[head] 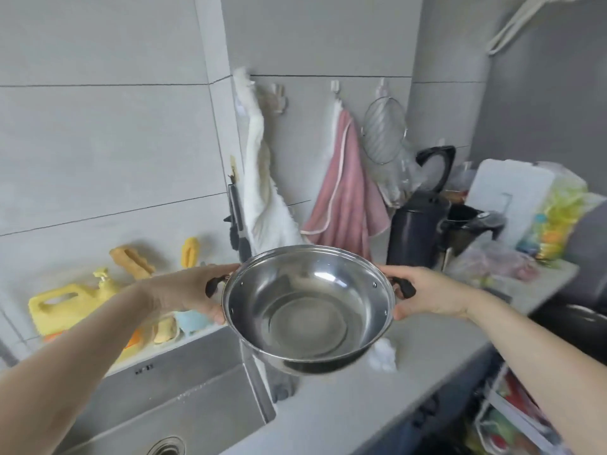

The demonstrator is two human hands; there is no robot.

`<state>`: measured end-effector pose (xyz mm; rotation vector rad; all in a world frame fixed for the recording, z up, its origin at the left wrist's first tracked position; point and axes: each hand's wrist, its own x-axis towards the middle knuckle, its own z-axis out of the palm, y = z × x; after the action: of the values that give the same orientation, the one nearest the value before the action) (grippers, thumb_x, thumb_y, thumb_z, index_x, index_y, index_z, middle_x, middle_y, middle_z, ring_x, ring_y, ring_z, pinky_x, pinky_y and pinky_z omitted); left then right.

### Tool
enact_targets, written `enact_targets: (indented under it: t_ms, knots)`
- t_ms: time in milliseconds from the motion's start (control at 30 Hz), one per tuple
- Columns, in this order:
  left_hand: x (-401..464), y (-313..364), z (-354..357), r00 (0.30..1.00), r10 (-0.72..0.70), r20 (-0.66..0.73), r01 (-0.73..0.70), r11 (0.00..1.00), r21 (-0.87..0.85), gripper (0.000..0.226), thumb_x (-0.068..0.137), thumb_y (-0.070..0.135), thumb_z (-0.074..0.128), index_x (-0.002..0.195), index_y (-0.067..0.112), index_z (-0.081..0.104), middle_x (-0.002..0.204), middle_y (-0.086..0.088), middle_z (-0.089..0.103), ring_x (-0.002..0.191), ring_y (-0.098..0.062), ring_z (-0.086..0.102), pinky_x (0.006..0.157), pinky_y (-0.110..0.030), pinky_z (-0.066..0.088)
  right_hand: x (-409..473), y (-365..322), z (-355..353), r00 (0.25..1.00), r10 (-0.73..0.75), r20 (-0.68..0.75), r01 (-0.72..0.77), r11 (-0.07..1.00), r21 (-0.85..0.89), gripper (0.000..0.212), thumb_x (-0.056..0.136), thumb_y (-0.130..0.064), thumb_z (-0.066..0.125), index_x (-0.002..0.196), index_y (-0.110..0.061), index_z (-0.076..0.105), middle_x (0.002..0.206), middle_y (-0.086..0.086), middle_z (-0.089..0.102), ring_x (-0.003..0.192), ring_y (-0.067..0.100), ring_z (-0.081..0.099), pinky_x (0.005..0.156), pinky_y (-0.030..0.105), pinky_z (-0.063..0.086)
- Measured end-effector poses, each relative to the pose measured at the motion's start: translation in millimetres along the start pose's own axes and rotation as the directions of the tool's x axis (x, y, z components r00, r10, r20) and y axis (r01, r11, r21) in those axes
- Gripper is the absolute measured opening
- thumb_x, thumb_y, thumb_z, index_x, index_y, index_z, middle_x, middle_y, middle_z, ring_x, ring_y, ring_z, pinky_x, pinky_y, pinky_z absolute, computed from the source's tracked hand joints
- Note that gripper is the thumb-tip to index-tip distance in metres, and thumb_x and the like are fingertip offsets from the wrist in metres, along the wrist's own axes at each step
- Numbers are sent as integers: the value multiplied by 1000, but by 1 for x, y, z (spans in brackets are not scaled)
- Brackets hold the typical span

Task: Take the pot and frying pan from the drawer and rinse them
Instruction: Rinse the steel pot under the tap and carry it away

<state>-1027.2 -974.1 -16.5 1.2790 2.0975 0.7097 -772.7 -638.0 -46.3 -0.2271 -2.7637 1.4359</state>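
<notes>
A shiny steel pot with two black side handles hangs in the air, tilted so its open inside faces me, above the right edge of the sink and the counter. My left hand grips its left handle. My right hand grips its right handle. The pot's inside looks bare. At the far right edge a dark round rim rests on the counter; I cannot tell whether it is the frying pan.
A yellow detergent jug, sponges and cloths line the ledge behind the sink. White and pink towels and a wire strainer hang on the wall. A black kettle, bags and a white board crowd the counter's back right. An open drawer rack shows at lower right.
</notes>
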Motion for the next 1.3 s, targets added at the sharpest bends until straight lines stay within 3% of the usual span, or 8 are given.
enact_targets:
  t_ms: [67,233,367,667,800,967,1067,1300]
  knots:
    - [30,45,32,998,48,32,-49,999,19,82,72,7,85,127,56,49,121,30,60,111,12,54,94,-12,41,-53,23,-32,998,27,-61,-28,1000,-10,76,63,-28,90,126,-54,56,128,-3,64,115,27,56,104,35,45]
    - [116,153,128,961,208,181,-221,974,55,78,74,1,81,135,39,50,112,21,67,90,8,59,83,-13,48,-206,73,-108,950,207,-232,-199,978,60,75,71,-4,84,128,-45,55,124,-30,60,117,-9,53,92,8,43]
    - [187,252,217,885,357,298,-371,928,-9,87,69,-1,85,136,40,49,126,17,63,114,4,56,100,-19,45,-339,108,-155,850,361,-384,-340,932,125,77,67,-8,87,128,-45,57,117,-20,68,110,0,61,99,27,49]
    - [321,477,413,597,510,619,-608,791,-65,88,66,19,90,131,52,39,121,45,53,113,26,44,100,-6,35,-599,165,-207,522,551,-652,-507,815,283,84,63,-20,88,136,-40,53,130,-22,61,123,0,54,111,36,39]
    - [381,568,504,445,551,706,-713,695,-94,97,61,22,94,140,43,41,134,27,55,126,8,47,114,-26,33,-683,192,-221,362,628,-689,-533,746,400,86,65,-20,88,140,-37,49,129,-20,62,121,0,56,110,33,41]
    - [435,684,605,319,565,761,-806,584,-95,95,59,27,92,127,62,35,134,35,46,128,12,40,108,-15,30,-764,224,-250,167,654,-738,-574,673,467,78,66,-17,84,132,-47,54,112,-2,70,93,13,64,99,41,50]
    - [458,752,661,236,540,808,-834,539,-117,102,63,26,90,138,57,30,141,31,39,132,6,36,109,-19,28,-812,243,-271,75,664,-744,-567,643,516,77,65,-17,84,128,-50,56,121,-6,67,116,33,57,106,48,44]
    - [494,900,804,39,512,858,-908,377,-184,110,66,27,90,151,41,21,145,27,30,137,3,27,107,-12,20,-917,287,-302,-131,708,-694,-499,557,664,70,73,-7,83,122,-47,52,106,-30,68,101,-15,59,76,-1,43]
